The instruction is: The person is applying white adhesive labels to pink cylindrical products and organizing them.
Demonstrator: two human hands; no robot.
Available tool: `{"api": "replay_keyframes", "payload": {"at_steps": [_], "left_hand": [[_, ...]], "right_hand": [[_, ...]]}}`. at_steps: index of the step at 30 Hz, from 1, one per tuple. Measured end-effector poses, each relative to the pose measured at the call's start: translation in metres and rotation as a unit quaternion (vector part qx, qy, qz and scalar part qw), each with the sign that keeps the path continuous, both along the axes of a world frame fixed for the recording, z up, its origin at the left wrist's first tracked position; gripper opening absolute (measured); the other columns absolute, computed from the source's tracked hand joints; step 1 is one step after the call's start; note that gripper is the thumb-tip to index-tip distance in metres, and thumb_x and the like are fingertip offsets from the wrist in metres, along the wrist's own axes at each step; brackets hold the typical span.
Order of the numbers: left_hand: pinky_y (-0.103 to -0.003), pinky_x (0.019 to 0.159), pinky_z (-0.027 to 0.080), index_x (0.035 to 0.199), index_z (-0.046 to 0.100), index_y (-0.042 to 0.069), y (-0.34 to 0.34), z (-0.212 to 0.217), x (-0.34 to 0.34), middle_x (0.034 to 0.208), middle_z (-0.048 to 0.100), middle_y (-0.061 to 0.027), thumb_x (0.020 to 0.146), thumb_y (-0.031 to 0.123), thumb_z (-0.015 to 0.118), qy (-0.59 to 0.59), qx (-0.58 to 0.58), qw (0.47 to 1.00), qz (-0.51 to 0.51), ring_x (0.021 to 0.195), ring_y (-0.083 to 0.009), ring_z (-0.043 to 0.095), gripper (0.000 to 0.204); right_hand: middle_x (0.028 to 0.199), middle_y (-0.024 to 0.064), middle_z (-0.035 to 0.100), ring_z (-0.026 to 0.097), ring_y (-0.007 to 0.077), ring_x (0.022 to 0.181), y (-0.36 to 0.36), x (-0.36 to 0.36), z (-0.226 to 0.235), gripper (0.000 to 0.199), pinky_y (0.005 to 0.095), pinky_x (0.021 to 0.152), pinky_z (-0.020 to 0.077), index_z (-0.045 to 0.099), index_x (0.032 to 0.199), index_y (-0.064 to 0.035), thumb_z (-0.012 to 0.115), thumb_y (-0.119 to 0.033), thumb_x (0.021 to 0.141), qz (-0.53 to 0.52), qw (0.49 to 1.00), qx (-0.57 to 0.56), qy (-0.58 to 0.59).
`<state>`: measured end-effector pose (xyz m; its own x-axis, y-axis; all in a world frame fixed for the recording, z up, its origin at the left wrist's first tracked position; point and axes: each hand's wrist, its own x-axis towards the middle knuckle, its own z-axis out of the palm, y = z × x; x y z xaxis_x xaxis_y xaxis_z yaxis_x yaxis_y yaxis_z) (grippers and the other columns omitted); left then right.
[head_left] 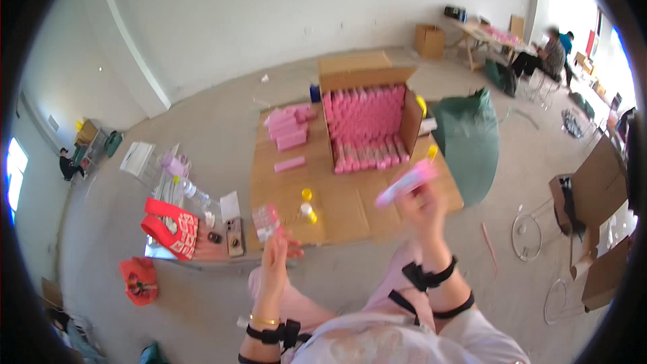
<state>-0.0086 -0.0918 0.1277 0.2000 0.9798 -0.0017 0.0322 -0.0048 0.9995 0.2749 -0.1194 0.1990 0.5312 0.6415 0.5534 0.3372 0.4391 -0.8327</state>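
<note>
My right hand (pixel 424 205) is raised over the table's right front, its fingers closed round a slim pink roll (pixel 408 183) smeared by motion. At the front left edge my left hand (pixel 276 251) appears to pinch a clear packet with pink print (pixel 265 221) between its fingertips. A small white bottle (pixel 308 212) with a yellow part and a yellow cap (pixel 306 194) lie between my hands. Beyond them stands an open cardboard box (pixel 411 121) packed with rows of pink rolls (pixel 367 121). More pink rolls (pixel 290 128) are piled left of it, with a single roll (pixel 290 164) nearer me.
The cardboard-topped table (pixel 344 212) adjoins a left side with a phone (pixel 234 237), a red bag (pixel 172 229) and a water bottle (pixel 195 192). A green sack (pixel 472 141) stands at the right. Empty cartons (pixel 593 182) lie farther right; people (pixel 549 57) sit in the background.
</note>
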Motion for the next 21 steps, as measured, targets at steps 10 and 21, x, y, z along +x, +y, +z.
{"api": "replay_keyframes", "payload": {"at_steps": [10,21], "left_hand": [[-0.026,0.072,0.048,0.109,0.054,0.004,0.047,-0.014,-0.021,0.092,0.06,-0.0077,0.095,0.026,0.05,-0.039,0.005,0.997,0.065,0.077,-0.0132,0.059,0.027],[-0.029,0.068,0.046,0.098,0.06,0.005,0.099,-0.124,-0.065,0.087,0.059,-0.0056,0.086,0.018,0.062,0.196,0.039,0.967,0.158,0.076,-0.0136,0.055,0.018]], "right_hand": [[0.065,0.0077,0.059,0.053,0.0134,0.057,0.046,-0.007,-0.169,0.025,0.0301,0.052,0.0422,0.065,0.089,0.0011,0.066,-0.022,0.08,0.093,0.937,-0.336,-0.009],[0.085,0.0176,0.061,0.06,0.0323,0.081,0.216,0.091,-0.224,0.037,0.0398,0.07,0.0479,0.058,0.104,-0.0024,0.067,-0.024,0.076,-0.024,0.908,-0.392,-0.146]]}}
